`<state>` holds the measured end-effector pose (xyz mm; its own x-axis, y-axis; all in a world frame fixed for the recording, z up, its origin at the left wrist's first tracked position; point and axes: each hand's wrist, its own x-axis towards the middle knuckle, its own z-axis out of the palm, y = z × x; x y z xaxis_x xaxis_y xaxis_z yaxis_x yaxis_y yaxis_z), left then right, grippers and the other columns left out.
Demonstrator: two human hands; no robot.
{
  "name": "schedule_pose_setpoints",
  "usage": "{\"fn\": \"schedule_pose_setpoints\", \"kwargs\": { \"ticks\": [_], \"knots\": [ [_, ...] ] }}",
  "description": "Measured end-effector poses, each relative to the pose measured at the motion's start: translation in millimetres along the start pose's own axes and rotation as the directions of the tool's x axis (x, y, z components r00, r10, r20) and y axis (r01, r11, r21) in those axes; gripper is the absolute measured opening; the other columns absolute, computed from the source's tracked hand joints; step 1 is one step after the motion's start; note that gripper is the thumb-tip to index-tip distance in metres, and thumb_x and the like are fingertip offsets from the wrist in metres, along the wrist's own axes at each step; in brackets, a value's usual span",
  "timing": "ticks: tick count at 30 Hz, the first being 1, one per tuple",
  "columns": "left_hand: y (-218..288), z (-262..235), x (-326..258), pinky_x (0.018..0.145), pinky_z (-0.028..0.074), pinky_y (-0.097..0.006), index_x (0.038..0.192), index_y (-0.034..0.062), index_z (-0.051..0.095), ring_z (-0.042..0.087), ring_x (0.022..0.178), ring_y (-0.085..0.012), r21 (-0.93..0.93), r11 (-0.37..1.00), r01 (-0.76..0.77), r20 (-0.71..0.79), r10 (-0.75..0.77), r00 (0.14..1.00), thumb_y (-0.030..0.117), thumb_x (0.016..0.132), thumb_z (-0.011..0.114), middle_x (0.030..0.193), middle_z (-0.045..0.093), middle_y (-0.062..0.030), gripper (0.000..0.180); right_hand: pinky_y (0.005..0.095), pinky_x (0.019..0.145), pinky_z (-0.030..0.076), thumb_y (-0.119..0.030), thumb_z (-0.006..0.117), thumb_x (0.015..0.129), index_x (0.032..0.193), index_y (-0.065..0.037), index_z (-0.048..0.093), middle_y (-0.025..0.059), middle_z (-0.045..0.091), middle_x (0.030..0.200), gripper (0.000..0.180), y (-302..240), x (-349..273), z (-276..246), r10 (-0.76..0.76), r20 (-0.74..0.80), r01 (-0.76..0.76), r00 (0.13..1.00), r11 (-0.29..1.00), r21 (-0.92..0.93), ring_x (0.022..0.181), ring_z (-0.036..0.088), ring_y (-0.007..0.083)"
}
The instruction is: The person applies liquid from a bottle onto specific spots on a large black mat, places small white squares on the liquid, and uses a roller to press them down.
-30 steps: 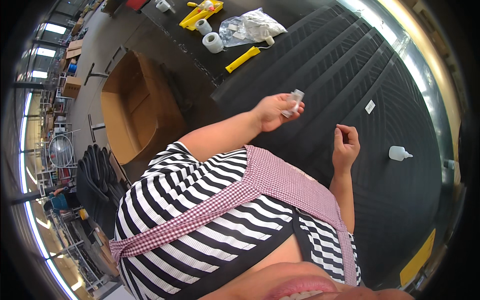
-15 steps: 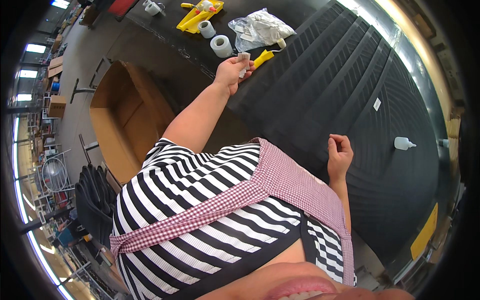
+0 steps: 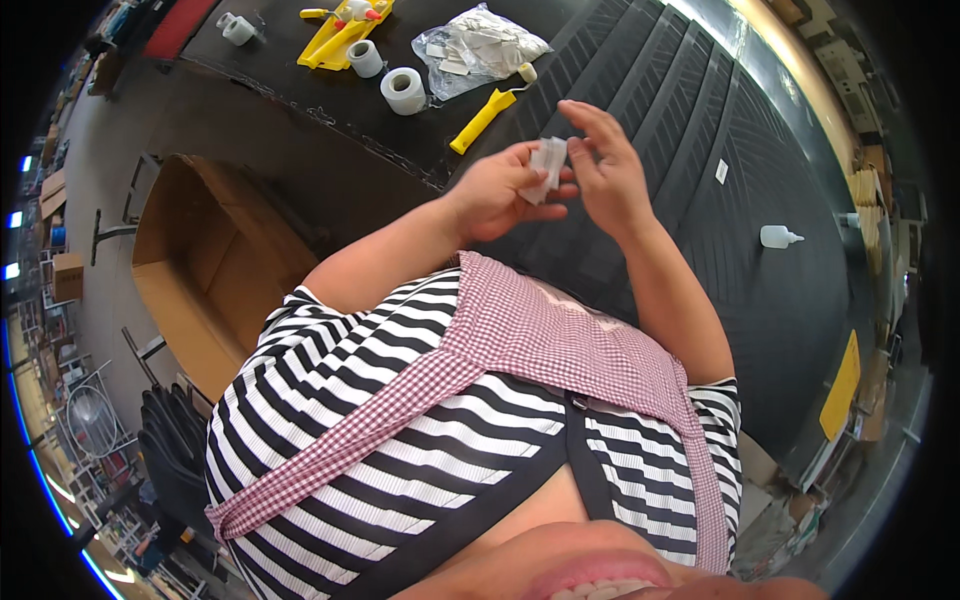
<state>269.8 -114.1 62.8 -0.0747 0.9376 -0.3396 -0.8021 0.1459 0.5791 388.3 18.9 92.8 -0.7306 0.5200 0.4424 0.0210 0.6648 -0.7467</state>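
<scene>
My left hand (image 3: 495,195) is closed on a small stack of white labels (image 3: 545,168), held up in front of my apron above the near edge of the table. Close against the stack is my right hand (image 3: 612,178), its fingers apart and its thumb by the labels' edge; whether it touches them I cannot tell. Beneath and beyond the hands lie black sheets (image 3: 640,85) with a raised ribbed pattern. One white label (image 3: 722,171) lies on them, and a white squeeze bottle (image 3: 777,237) rests to the right.
At the far left of the black table are a yellow tray (image 3: 335,40), rolls of clear film (image 3: 403,92) and a clear bag of white labels (image 3: 478,45). A yellow-handled roller (image 3: 482,120) lies beside the sheets. An open cardboard box (image 3: 215,265) stands left of me.
My left hand has drawn the labels back from beside the roller, nearer my body. My right hand has moved up and left to meet them, its fingers spreading.
</scene>
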Motion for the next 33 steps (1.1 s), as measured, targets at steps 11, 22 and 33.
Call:
{"fn": "schedule_pose_setpoints", "kwargs": {
  "ticks": [11,22,33],
  "knots": [
    [-26.7,-7.7,-19.8,0.103,0.051,-0.037,0.152,0.0076,0.029,0.059,0.121,-0.0224,0.098,0.995,-0.018,-0.041,0.022,0.999,0.020,0.105,0.055,0.136,0.051,-0.0123,0.055,0.0331,0.099,0.048,-0.003,0.047,0.095,0.137,-0.006,0.059,0.0159,0.062,0.131,0.044,-4.0,-44.2,28.9,0.346,0.356,-0.444,0.868,0.862,0.246,0.115,0.063,0.0277],
    [-20.1,-32.6,0.7,0.086,0.058,-0.031,0.135,-0.0005,0.049,0.067,0.097,-0.0193,0.036,0.999,0.040,-0.156,-0.034,0.987,0.007,0.101,0.058,0.112,0.064,-0.0111,0.035,0.0361,0.121,0.022,-0.008,0.044,0.094,0.147,-0.003,0.049,0.0119,0.044,0.156,0.054,27.3,-11.6,21.0,0.163,0.280,-0.302,0.946,0.758,0.578,0.146,0.037,0.0243],
    [26.0,-109.5,6.3,0.080,0.056,-0.030,0.113,0.0020,0.064,0.070,0.094,-0.0192,0.367,0.925,-0.101,-0.407,0.257,0.877,0.009,0.098,0.065,0.104,0.073,-0.0110,0.016,0.0310,0.103,0.046,0.003,0.052,0.092,0.129,0.000,0.061,0.0104,0.067,0.122,0.038,61.9,-48.0,40.5,0.521,0.431,-0.675,0.737,0.600,0.429,0.114,0.063,0.0188]
  ]
}}
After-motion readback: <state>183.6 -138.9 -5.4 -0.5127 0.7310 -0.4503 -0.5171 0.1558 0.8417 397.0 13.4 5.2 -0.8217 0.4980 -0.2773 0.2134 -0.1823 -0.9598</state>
